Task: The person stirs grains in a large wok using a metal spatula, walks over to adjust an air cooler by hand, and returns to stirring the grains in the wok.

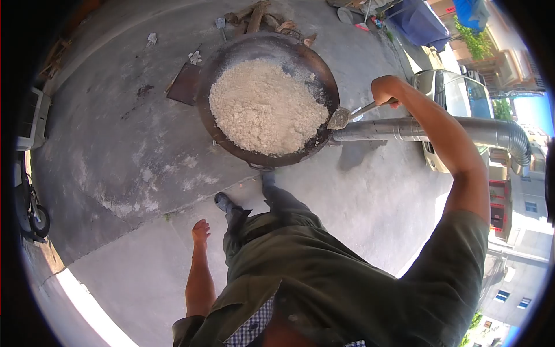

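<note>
My right hand (388, 91) is closed around the handle of a long-handled wok spatula (340, 118). The spatula's blade, coated in pale residue, rests at the right rim of a large dark wok (324, 66). Inside the wok lies a broad heap of off-white, crumbly, flour-like material (266, 107), with loose powder smeared on the far wall. My left hand (200, 231) hangs low at my side, away from the wok; its fingers are loosely bent, and nothing shows in them.
A silver flue pipe (399, 129) runs rightward from the wok's side. Firewood (256, 17) lies behind it, and a dark brown board (185, 84) is at its left. A parked car (457, 95) stands at right, a wheeled vehicle (39, 220) at far left.
</note>
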Action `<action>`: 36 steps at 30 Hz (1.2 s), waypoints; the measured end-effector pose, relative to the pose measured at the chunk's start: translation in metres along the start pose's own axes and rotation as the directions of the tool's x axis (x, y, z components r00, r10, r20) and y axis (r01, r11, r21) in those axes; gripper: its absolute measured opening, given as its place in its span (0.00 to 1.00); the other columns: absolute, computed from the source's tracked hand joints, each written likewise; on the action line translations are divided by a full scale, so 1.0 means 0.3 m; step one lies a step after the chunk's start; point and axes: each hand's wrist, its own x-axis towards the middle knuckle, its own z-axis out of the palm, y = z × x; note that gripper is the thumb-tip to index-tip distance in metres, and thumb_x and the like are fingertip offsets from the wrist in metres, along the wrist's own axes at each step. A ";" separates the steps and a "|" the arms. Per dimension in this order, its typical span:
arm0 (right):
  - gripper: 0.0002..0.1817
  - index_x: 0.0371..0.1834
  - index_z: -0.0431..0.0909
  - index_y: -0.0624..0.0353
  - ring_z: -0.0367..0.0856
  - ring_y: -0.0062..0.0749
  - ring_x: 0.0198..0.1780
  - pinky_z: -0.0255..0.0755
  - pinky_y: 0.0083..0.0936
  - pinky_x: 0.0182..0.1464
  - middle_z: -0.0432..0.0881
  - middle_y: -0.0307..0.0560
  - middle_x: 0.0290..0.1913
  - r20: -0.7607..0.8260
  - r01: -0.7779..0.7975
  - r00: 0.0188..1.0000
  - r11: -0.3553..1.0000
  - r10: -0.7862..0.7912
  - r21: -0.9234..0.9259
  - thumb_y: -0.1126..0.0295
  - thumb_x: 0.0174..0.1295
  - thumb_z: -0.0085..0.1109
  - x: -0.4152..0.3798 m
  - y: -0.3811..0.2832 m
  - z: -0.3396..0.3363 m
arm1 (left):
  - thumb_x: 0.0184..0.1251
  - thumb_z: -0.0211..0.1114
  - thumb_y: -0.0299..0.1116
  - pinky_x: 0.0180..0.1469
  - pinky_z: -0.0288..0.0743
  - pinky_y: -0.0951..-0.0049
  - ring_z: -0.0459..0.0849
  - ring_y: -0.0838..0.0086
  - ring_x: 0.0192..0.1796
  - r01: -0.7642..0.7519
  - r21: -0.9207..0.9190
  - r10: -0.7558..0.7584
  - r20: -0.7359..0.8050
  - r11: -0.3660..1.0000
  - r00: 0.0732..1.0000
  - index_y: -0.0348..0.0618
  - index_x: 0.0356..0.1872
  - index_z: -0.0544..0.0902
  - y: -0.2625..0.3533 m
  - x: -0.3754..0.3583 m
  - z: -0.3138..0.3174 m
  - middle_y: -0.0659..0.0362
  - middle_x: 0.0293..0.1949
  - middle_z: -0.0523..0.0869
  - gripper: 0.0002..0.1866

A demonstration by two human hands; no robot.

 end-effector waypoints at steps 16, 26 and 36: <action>0.20 0.43 0.87 0.61 0.87 0.61 0.46 0.80 0.50 0.52 0.88 0.64 0.41 -0.411 0.276 0.904 0.572 0.119 0.773 0.53 0.67 0.60 0.713 -0.732 0.770 | 0.72 0.64 0.44 0.42 0.79 0.66 0.86 0.70 0.45 0.196 -0.042 -0.199 -0.086 0.980 0.976 0.46 0.61 0.82 -0.197 -0.304 0.209 0.58 0.46 0.88 0.21; 0.21 0.53 0.79 0.60 0.74 0.23 0.22 0.70 0.25 0.20 0.78 0.41 0.27 -0.264 -0.205 0.798 -0.657 -0.541 0.726 0.51 0.77 0.55 0.670 -0.576 0.771 | 0.71 0.62 0.43 0.47 0.79 0.65 0.85 0.70 0.47 -0.017 0.031 0.021 -0.127 0.999 0.992 0.47 0.60 0.82 0.124 -0.250 0.180 0.59 0.47 0.88 0.21; 0.23 0.63 0.77 0.56 0.68 0.14 0.20 0.65 0.15 0.21 0.74 0.33 0.26 -0.476 -0.569 0.618 -0.774 -0.626 0.280 0.51 0.77 0.54 0.463 -0.538 1.099 | 0.72 0.61 0.42 0.46 0.79 0.64 0.85 0.70 0.46 -0.120 0.133 0.123 -0.018 0.984 0.992 0.47 0.58 0.83 0.188 -0.136 0.137 0.59 0.46 0.88 0.18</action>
